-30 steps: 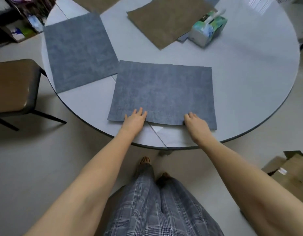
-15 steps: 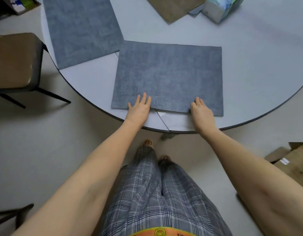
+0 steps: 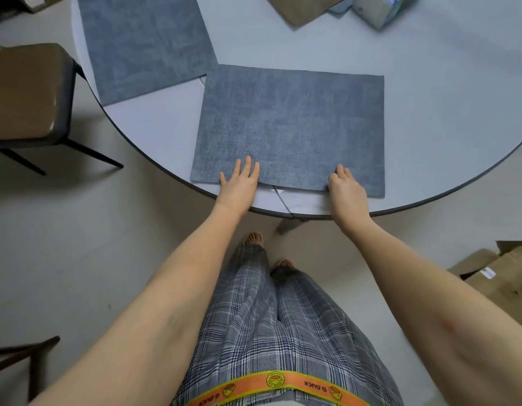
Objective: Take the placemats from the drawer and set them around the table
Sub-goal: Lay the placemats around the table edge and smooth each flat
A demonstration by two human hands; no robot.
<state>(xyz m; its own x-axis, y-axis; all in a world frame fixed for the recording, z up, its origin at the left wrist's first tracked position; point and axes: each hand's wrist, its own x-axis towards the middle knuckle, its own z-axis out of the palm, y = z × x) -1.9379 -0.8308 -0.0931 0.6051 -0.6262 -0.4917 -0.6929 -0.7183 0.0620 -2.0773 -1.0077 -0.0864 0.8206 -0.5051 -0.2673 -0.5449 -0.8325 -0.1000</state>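
2 blue placemats (image 3: pixel 292 124) + 1 tan placemat (image 3: pixel 300 8) on table (image 3: pixel 447 92); both hands flat, left (image 3: pixel 239 187), right (image 3: pixel 346 190).

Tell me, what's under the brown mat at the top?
The round table supports the brown mat. A pale blue corner pokes out beside the tissue box; the rest is covered.

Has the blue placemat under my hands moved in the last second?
Yes, slightly left: the near placemat's far-left corner now covers the corner of the other blue placemat.

Both hands (image 3: pixel 293 187) on blue placemat (image 3: pixel 292 121)
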